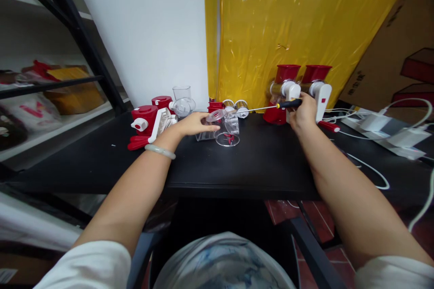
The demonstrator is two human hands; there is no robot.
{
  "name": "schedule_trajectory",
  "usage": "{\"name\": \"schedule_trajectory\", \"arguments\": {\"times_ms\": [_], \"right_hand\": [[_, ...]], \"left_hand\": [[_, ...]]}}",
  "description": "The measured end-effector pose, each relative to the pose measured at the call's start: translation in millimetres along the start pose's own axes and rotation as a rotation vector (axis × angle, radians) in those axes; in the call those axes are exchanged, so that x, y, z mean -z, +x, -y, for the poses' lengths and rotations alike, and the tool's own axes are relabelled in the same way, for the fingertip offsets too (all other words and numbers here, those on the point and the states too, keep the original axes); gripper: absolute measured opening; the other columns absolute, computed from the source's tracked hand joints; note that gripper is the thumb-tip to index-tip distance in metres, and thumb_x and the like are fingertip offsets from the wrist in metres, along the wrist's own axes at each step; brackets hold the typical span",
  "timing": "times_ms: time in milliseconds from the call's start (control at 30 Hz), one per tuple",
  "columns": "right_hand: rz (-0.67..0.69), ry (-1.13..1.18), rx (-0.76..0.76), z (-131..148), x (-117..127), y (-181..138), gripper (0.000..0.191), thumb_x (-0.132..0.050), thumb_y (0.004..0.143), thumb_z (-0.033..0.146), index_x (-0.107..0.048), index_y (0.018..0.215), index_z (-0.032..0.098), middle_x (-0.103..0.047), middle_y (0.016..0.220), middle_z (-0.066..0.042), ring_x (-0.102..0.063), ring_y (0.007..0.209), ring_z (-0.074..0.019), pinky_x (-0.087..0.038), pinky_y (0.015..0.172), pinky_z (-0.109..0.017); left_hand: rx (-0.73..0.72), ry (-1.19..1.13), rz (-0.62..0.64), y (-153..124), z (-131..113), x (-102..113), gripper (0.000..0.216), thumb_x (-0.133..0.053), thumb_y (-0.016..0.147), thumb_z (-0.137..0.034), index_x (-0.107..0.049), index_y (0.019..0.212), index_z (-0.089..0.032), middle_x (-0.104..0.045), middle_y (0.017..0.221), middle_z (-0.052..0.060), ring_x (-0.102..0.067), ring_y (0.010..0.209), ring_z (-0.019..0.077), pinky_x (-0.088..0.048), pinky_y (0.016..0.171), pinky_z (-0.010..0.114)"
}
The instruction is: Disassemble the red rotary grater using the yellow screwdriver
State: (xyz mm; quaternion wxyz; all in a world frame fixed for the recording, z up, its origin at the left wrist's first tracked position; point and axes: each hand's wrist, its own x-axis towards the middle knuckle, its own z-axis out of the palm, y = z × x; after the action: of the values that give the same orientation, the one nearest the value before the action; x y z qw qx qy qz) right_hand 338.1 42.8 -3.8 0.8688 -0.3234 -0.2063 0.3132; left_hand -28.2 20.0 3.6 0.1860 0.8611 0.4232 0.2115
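My left hand (195, 124), a pale bangle on its wrist, has thumb and fingers closed on a clear plastic housing (231, 123) with a round opening. My right hand (305, 115) is wrapped round the black and yellow handle of a screwdriver (261, 109). Its shaft points left, and the tip is at the upper right of the housing; whether it touches cannot be made out. Just under the housing stands a clear round cup (228, 144) with small red pieces inside. Two metal grater drums (241, 107) lie behind.
Red and white crank graters (145, 119) sit at left, beside a clear hopper part (183, 99). Two more graters with red hoppers (317, 74) stand near my right hand. White cables and a power strip (386, 128) lie at right on the black table (251, 167).
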Motion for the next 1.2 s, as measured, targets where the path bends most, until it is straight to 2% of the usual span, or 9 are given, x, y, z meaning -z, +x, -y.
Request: {"name": "schedule_trajectory", "arguments": {"times_ms": [67, 167, 233, 333, 500, 700, 833, 1000, 1200], "right_hand": [[0.007, 0.114, -0.125, 8.6, -1.4, -5.6, 0.017, -0.037, 0.090, 0.018, -0.054, 0.088, 0.020, -0.057, 0.070, 0.000, -0.059, 0.060, -0.0119, -0.058, 0.058, -0.024], [0.055, 0.149, -0.166, 14.1, -1.9, -10.0, 0.026, -0.027, 0.094, 0.028, -0.052, 0.088, 0.022, -0.061, 0.068, -0.004, -0.064, 0.063, -0.0171, -0.060, 0.057, -0.031], [0.053, 0.080, -0.123, 10.6, -1.9, -8.7, 0.031, -0.027, 0.098, 0.041, -0.050, 0.087, 0.023, -0.061, 0.067, -0.003, -0.066, 0.062, -0.0191, -0.059, 0.054, -0.034], [0.036, -0.055, 0.005, -1.0, -0.6, -2.1, 0.033, -0.041, 0.097, 0.055, -0.044, 0.083, 0.025, -0.058, 0.064, 0.003, -0.065, 0.058, -0.0174, -0.059, 0.053, -0.033], [0.042, -0.217, 0.167, -13.3, 5.7, 7.3, 0.037, -0.062, 0.089, 0.055, -0.041, 0.083, 0.026, -0.050, 0.068, 0.009, -0.055, 0.052, -0.0095, -0.052, 0.047, -0.022], [0.059, -0.251, 0.223, -12.5, 7.9, 12.7, 0.041, -0.043, 0.096, 0.064, -0.042, 0.083, 0.025, -0.043, 0.066, 0.008, -0.046, 0.045, -0.0083, -0.043, 0.038, -0.020], [0.087, -0.259, 0.259, -16.1, 8.3, 11.0, 0.039, -0.054, 0.092, 0.062, -0.042, 0.086, 0.026, -0.044, 0.067, 0.010, -0.043, 0.043, -0.0070, -0.039, 0.035, -0.018], [0.083, -0.055, 0.134, -13.6, 3.3, 8.2, 0.031, -0.066, 0.089, 0.045, -0.043, 0.085, 0.025, -0.054, 0.076, 0.007, -0.061, 0.063, -0.0100, -0.055, 0.053, -0.023], [0.177, 0.056, -0.092, -1.5, 3.8, 8.6, 0.020, -0.053, 0.090, 0.036, -0.044, 0.077, 0.023, -0.062, 0.078, -0.001, -0.065, 0.070, -0.0146, -0.059, 0.061, -0.029]], "left_hand": [[0.002, -0.016, 0.010, 0.5, 0.2, 0.1, 0.052, -0.069, 0.074, -0.063, -0.070, 0.098, -0.017, -0.070, 0.088, 0.007, -0.060, 0.079, 0.0204, -0.043, 0.073, 0.032], [0.000, -0.006, 0.007, 1.3, 0.8, 0.1, 0.051, -0.070, 0.073, -0.062, -0.070, 0.097, -0.016, -0.070, 0.090, 0.007, -0.061, 0.081, 0.0208, -0.043, 0.074, 0.032], [-0.001, -0.007, 0.006, 1.3, 1.0, 0.0, 0.051, -0.071, 0.073, -0.062, -0.069, 0.096, -0.017, -0.069, 0.087, 0.006, -0.060, 0.079, 0.0202, -0.043, 0.072, 0.031], [-0.007, -0.028, 0.006, 0.4, 0.8, -0.5, 0.049, -0.070, 0.074, -0.061, -0.070, 0.096, -0.018, -0.068, 0.082, 0.005, -0.058, 0.075, 0.0188, -0.042, 0.070, 0.031], [0.001, -0.033, 0.000, 0.5, 1.8, -1.0, 0.048, -0.071, 0.073, -0.060, -0.070, 0.096, -0.018, -0.068, 0.084, 0.006, -0.059, 0.076, 0.0205, -0.042, 0.071, 0.032], [0.000, -0.019, -0.007, 1.4, 2.9, -0.9, 0.050, -0.071, 0.073, -0.062, -0.069, 0.096, -0.017, -0.069, 0.087, 0.007, -0.059, 0.078, 0.0207, -0.042, 0.071, 0.032], [0.002, -0.018, -0.007, -0.7, -0.7, -0.2, 0.049, -0.070, 0.073, -0.062, -0.070, 0.095, -0.018, -0.069, 0.087, 0.006, -0.059, 0.078, 0.0212, -0.042, 0.070, 0.031], [0.007, -0.029, 0.007, -1.0, -2.0, 0.4, 0.049, -0.071, 0.074, -0.060, -0.070, 0.097, -0.017, -0.069, 0.085, 0.005, -0.059, 0.077, 0.0202, -0.042, 0.071, 0.031], [-0.025, -0.035, 0.007, 0.1, 1.0, 0.0, 0.044, -0.071, 0.075, -0.058, -0.069, 0.095, -0.018, -0.070, 0.085, 0.005, -0.060, 0.078, 0.0197, -0.043, 0.072, 0.031]]}}
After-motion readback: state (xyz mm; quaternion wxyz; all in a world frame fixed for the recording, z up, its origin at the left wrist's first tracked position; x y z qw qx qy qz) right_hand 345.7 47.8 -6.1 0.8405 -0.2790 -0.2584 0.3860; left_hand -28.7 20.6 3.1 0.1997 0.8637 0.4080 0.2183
